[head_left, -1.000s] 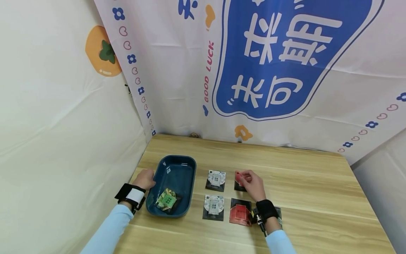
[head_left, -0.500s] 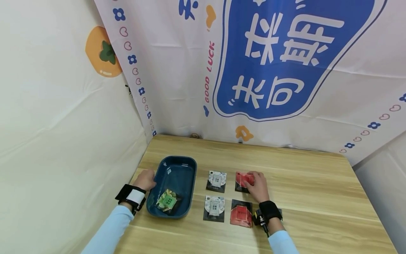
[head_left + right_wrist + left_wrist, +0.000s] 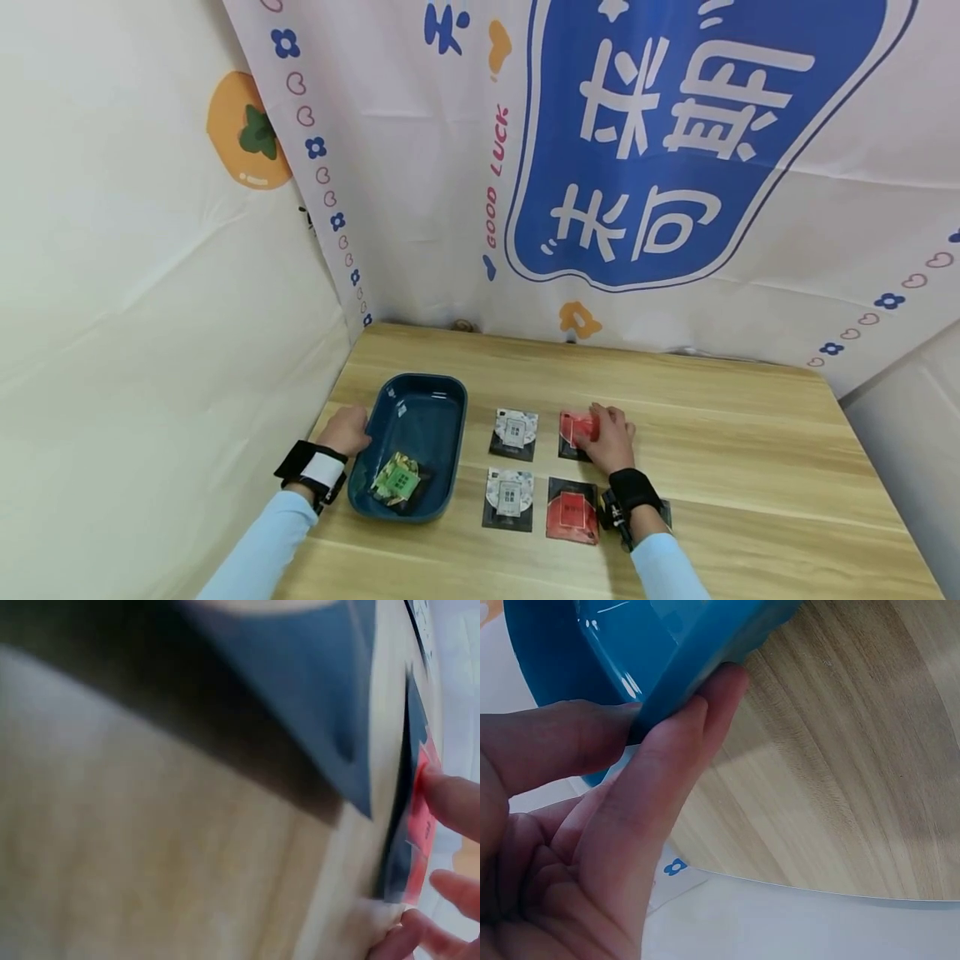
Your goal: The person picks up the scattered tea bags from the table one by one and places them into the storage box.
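Note:
A dark teal rectangular dish [image 3: 435,417] stands at the left of the table, with several packets in it, a green sachet [image 3: 401,481] on top. My left hand [image 3: 347,429] pinches its left rim, thumb inside and fingers [image 3: 649,769] outside. At centre right, my right hand [image 3: 611,442] is at the upper red-and-black sachet [image 3: 576,423]. The right thumb [image 3: 452,801] touches its printed face. The other fingers are spread near the edge, apart from the thumb. A second red-and-black sachet [image 3: 572,510] lies nearer me.
Two white-and-black sachets, a far one [image 3: 514,432] and a near one [image 3: 508,498], lie between dish and red sachets. Another sachet [image 3: 666,512] is mostly hidden behind the right wrist. A printed cloth [image 3: 420,250] hangs beyond the table's [image 3: 712,433] far edge.
My right fingers, bunched on the upper red sachet one second ago, have spread and shifted toward its right edge. The left hand and the dish stay put.

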Available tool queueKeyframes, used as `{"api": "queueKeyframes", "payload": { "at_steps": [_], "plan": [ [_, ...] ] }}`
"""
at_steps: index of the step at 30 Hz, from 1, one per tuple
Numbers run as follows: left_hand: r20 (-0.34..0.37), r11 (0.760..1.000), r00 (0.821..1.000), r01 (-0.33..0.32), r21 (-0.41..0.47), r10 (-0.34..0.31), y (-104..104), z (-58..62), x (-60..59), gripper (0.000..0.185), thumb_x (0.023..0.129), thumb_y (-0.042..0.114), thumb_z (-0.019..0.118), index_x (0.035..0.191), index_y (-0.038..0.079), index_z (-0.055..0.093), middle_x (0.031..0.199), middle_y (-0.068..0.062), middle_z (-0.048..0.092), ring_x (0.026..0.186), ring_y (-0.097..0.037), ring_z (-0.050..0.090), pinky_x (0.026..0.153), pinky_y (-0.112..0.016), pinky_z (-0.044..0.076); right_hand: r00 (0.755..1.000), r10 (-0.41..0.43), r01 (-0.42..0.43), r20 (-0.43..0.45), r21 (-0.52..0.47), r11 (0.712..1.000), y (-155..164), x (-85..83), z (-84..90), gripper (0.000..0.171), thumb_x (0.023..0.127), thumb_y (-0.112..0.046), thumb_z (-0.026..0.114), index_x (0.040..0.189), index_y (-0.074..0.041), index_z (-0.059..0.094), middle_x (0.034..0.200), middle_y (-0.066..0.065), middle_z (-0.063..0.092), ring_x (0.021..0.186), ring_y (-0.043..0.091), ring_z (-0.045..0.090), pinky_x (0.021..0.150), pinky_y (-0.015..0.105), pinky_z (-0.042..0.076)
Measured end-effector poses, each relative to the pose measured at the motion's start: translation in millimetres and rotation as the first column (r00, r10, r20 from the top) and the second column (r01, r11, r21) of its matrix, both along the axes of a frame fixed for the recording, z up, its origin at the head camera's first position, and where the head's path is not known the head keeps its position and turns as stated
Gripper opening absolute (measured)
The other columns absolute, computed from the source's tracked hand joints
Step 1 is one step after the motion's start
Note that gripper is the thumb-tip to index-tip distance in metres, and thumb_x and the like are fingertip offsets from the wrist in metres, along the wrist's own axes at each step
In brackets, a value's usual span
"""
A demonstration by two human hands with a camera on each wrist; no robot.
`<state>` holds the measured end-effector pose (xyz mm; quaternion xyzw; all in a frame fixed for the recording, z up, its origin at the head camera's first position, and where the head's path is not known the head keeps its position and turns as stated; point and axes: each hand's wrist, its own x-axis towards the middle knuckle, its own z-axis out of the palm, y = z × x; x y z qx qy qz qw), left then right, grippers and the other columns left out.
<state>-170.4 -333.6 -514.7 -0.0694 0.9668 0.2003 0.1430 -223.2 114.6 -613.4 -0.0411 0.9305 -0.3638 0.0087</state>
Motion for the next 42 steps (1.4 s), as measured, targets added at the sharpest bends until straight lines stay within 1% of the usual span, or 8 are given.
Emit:
{"api": "queueKeyframes", "payload": {
  "at_steps": [5,10,13,17,20,27,35,42],
  "plan": [
    [0.006,1.0,1.0,-0.002,-0.003,0.002,0,-2.1,3.9,0.04,0.082,-0.005,0.064,0.057,0.013,0.039,0.049,0.004,0.036,0.044,-0.012,0.043,0.046,-0.023,0.035,0.998,-0.027,0.026,0.054,0.016,1.0,-2,1.3,1.6,0.06,0.084,-0.013,0.076,0.135,0.005,0.051,0.132,0.034,0.036,0.113,0.049,0.033,0.089,0.058,0.039],
    [-0.005,1.0,1.0,0.009,0.003,-0.008,-1,-3.5,3.0,0.039,0.081,-0.005,0.064,0.057,0.013,0.039,0.049,0.004,0.037,0.045,-0.012,0.043,0.046,-0.023,0.036,0.997,-0.046,0.045,0.059,0.018,0.999,-2,0.1,0.9,0.049,0.082,-0.012,0.078,0.118,0.006,0.05,0.126,0.034,0.036,0.109,0.047,0.033,0.086,0.055,0.039],
    [-0.005,1.0,1.0,0.013,-0.007,-0.013,-1,-3.0,2.5,0.037,0.082,-0.004,0.064,0.059,0.012,0.04,0.051,0.004,0.036,0.046,-0.013,0.043,0.046,-0.023,0.035,0.998,-0.039,0.038,0.043,0.029,0.999,-2,-0.9,2.3,0.044,0.078,-0.012,0.081,0.104,0.003,0.048,0.114,0.031,0.046,0.099,0.042,0.041,0.08,0.047,0.04],
    [0.006,1.0,1.0,0.01,-0.01,-0.01,-1,-2.5,3.0,0.037,0.082,-0.004,0.064,0.059,0.012,0.04,0.051,0.004,0.035,0.046,-0.012,0.042,0.046,-0.023,0.035,0.999,-0.018,0.018,0.042,0.016,1.0,0,-0.8,6.9,0.04,0.076,-0.009,0.082,0.093,0.0,0.047,0.087,0.019,0.057,0.075,0.029,0.051,0.065,0.035,0.041],
    [0.01,1.0,1.0,0.015,-0.005,-0.014,-2,-1.8,2.3,0.037,0.083,-0.004,0.063,0.059,0.012,0.04,0.05,0.004,0.036,0.045,-0.012,0.042,0.046,-0.023,0.035,0.998,-0.017,0.017,0.055,-0.001,1.0,1,0.3,10.7,0.036,0.076,-0.007,0.081,0.091,0.0,0.049,0.08,0.014,0.059,0.068,0.023,0.051,0.06,0.031,0.04],
    [-0.009,1.0,1.0,0.019,0.015,-0.019,-3,-4.0,0.7,0.04,0.081,-0.005,0.063,0.056,0.013,0.038,0.049,0.004,0.035,0.044,-0.012,0.041,0.045,-0.023,0.034,0.998,-0.019,0.021,0.063,-0.03,0.999,5,6.7,14.4,0.026,0.081,-0.009,0.077,0.102,0.006,0.07,0.078,0.013,0.069,0.064,0.018,0.056,0.058,0.028,0.042],
    [-0.034,0.999,0.999,0.036,0.02,-0.035,-4,-1.7,1.5,0.04,0.079,-0.006,0.062,0.056,0.014,0.036,0.048,0.004,0.034,0.043,-0.011,0.039,0.045,-0.023,0.032,0.991,-0.072,0.089,0.113,-0.155,0.984,3,13.4,20.7,0.013,0.086,-0.011,0.073,0.085,0.002,0.071,0.064,0.004,0.065,0.052,0.011,0.049,0.052,0.026,0.039],
    [-0.022,1.0,1.0,0.022,0.011,-0.021,-4,-2.0,1.9,0.036,0.079,-0.006,0.062,0.058,0.012,0.039,0.049,0.003,0.037,0.045,-0.013,0.041,0.046,-0.023,0.034,0.994,-0.032,0.055,0.106,-0.219,0.974,-11,15.3,34.8,0.013,0.088,-0.009,0.071,0.081,0.002,0.069,0.061,0.002,0.058,0.051,0.011,0.043,0.051,0.025,0.035]
  ]
}}
